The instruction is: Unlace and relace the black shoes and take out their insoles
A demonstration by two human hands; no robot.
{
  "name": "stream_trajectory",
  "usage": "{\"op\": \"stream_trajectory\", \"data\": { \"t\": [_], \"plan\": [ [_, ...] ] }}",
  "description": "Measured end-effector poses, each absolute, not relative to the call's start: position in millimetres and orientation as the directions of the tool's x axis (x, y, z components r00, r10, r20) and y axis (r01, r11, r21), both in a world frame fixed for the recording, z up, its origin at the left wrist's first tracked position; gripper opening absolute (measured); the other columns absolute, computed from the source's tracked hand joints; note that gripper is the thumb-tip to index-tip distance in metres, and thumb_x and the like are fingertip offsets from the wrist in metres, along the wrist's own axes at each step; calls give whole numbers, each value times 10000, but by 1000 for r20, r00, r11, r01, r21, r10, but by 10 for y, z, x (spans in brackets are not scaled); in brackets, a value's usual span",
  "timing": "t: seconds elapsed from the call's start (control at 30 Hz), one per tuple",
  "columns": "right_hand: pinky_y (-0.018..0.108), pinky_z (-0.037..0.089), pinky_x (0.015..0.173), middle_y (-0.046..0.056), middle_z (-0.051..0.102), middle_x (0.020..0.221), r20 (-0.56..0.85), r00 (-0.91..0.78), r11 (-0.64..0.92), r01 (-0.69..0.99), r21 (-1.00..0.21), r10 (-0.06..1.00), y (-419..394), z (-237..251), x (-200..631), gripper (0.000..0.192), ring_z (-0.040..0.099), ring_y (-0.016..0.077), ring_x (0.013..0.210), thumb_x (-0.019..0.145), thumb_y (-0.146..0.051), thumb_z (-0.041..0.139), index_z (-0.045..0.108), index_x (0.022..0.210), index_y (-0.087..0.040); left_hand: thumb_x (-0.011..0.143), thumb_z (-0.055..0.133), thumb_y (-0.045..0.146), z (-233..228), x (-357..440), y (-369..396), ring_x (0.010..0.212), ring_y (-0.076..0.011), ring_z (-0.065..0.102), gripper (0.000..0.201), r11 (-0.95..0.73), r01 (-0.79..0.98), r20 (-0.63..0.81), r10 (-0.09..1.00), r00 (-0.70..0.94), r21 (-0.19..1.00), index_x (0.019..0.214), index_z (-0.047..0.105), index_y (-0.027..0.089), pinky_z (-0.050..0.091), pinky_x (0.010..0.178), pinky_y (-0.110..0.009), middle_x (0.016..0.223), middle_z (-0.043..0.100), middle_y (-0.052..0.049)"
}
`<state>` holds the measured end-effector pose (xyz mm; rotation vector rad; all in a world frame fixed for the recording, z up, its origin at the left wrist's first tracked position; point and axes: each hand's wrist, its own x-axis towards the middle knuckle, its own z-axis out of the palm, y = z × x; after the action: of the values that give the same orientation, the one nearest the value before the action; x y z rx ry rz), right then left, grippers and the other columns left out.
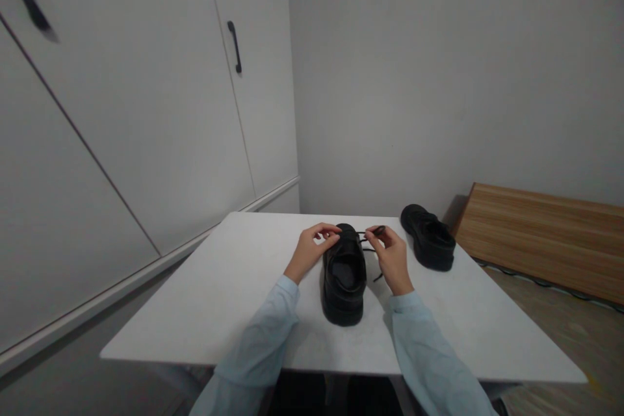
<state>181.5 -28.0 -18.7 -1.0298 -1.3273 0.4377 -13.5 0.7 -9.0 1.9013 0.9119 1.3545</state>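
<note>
While a black shoe [344, 276] stands heel-first toward the person on a white table [219, 299], the left hand [312, 248] pinches at its tongue. The right hand [390, 255] pinches a lace [370, 234] drawn taut sideways; a second shoe [428, 237] sits apart.

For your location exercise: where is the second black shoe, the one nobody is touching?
The second shoe sits on the white table, far right corner, beyond the right hand.

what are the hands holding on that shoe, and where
Each hand pinches the black shoelace: right hand near a lace end, left hand at the front of the near shoe.
</note>
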Motion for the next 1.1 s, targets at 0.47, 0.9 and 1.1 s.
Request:
{"op": "stream_trajectory", "data": {
  "t": [0.47, 0.9, 1.1],
  "plan": [
    [364, 495, 806, 38, 666, 823, 440, 693, 602, 12, -798, 570, -150, -275, 1975, 269, 680, 209, 879, 704, -328, 703, 509, 828, -188, 768, 583, 201, -283, -148, 130, 697, -131, 592, 137, -448, 391, 429, 892, 139, 804, 876, 666, 180, 465, 691, -245, 773, 667, -7],
    [398, 468, 824, 96, 662, 984, 531, 371, 383, 402, -831, 762, -168, -319, 1922, 239, 592, 226, 907, 774, -337, 565, 633, 934, -172, 765, 599, 166, -351, -157, 162, 736, -146, 622, 112, -416, 479, 377, 908, 181, 773, 859, 661, 169, 477, 725, -254, 822, 697, -28],
    [462, 394, 938, 105, 627, 1090, 584, 138, 363, 663, -654, 800, -192, -351, 1836, 346, 510, 274, 1036, 809, -407, 547, 600, 1075, -192, 763, 596, 153, -356, -149, 169, 752, -148, 625, 101, -430, 449, 390, 902, 184, 783, 839, 660, 171, 479, 748, -260, 815, 699, -28]
  ]
}}
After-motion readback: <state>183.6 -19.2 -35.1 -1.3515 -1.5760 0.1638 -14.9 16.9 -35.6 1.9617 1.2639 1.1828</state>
